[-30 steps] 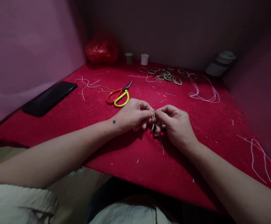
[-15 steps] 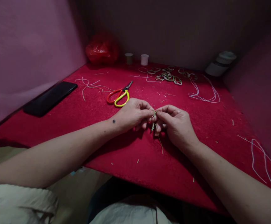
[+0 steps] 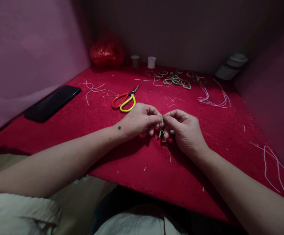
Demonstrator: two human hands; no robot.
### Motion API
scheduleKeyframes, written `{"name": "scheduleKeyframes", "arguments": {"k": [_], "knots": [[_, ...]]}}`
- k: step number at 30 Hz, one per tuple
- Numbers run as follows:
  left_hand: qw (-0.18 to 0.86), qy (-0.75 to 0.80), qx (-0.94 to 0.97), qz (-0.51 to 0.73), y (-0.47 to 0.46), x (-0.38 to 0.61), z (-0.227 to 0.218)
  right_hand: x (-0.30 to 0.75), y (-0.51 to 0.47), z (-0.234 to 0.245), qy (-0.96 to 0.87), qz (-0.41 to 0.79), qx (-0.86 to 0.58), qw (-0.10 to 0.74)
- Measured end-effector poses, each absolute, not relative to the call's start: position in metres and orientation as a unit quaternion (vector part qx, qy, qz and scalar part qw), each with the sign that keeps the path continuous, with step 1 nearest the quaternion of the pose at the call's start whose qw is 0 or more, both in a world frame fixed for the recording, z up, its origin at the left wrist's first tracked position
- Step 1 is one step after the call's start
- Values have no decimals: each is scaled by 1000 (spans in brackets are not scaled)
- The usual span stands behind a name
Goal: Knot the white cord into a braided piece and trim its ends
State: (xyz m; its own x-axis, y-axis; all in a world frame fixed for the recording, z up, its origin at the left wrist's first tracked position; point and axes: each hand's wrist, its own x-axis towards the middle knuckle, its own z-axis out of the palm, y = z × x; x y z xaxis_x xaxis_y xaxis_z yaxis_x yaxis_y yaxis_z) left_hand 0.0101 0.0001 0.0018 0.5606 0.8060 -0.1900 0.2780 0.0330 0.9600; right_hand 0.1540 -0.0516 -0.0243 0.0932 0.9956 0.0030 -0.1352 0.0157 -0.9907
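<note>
Over the red cloth, my left hand [image 3: 144,119] and my right hand [image 3: 183,127] meet with their fingertips pinched on a small knotted green cord [image 3: 160,133]. Part of the cord shows between the fingers; the rest of it is hidden by them. A thin loose end hangs below, toward the table's front edge. Just beyond my left wrist lie scissors [image 3: 127,101] with one red and one yellow handle, their blades pointing away from me.
Several green and white braided loops [image 3: 176,80] lie at the back, with white threads [image 3: 215,103] beside them. A black phone [image 3: 53,103] rests at left. Behind stand a red plastic bag [image 3: 107,52], two thread spools [image 3: 151,62] and a tilted white bottle [image 3: 231,68]. More white thread [image 3: 277,163] lies at right.
Both hands hold nearly the same place and pinch. Only a very slight shift of the fingertips at the cord shows.
</note>
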Motion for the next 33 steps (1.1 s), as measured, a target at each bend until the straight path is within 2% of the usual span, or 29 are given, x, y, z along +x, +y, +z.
{"name": "scheduleKeyframes", "arguments": {"k": [8, 12, 17, 28, 33], "knots": [[586, 416, 659, 222, 0, 10, 3, 153, -51, -25, -448, 482, -512, 552], [573, 439, 652, 232, -1, 12, 6, 151, -54, -23, -447, 419, -549, 569], [568, 446, 647, 244, -2, 13, 6, 149, -58, -23, -505, 353, -573, 541], [563, 452, 648, 242, -4, 14, 7, 148, -61, -27, -537, 292, -574, 545], [557, 456, 652, 238, -5, 15, 7, 148, -60, -28, -529, 307, -584, 534]]}}
